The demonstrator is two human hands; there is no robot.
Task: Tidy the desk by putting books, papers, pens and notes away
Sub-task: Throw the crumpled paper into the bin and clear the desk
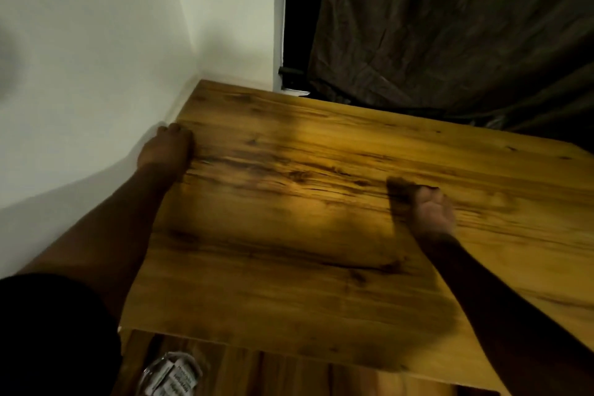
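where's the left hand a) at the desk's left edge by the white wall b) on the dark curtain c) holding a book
a: the left hand sits at the left edge of the desk, right beside the white wall.

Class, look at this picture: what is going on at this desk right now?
A person has both hands on the brown wood-grain desk top. The left hand rests at its edge by the white wall, fingers curled; whether it grips the edge is unclear. The right hand lies curled in a fist, holding nothing visible. No books, papers or pens are in view.
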